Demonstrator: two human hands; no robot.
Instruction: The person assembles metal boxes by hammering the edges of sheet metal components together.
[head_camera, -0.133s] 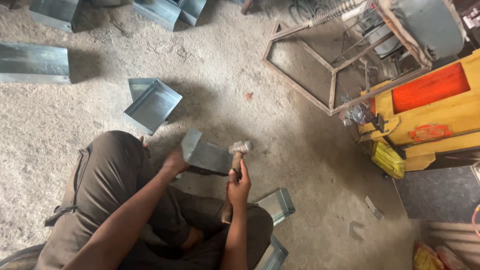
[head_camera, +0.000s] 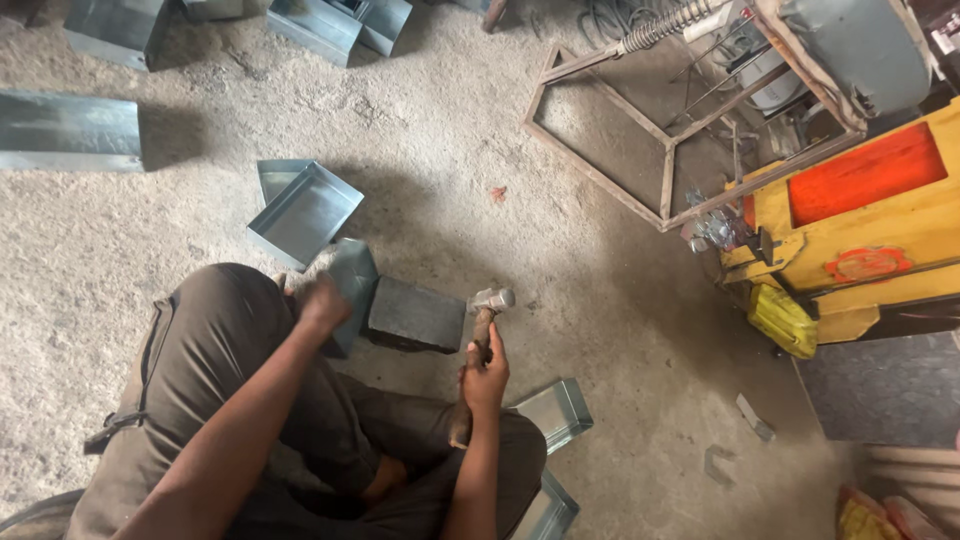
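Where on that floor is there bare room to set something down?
Bare concrete floor lies between the open metal tray and the rusty frame, and again between the hammer and the yellow machine. It is crowded around the dark block and both hands.

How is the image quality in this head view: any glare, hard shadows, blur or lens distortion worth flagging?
Head view: soft daylight, mild shadows beside the sheet-metal tray; dull sheen on the folded metal piece at the left hand, no harsh glare; hammer in the right hand fairly sharp; wide-angle stretch toward the edges.
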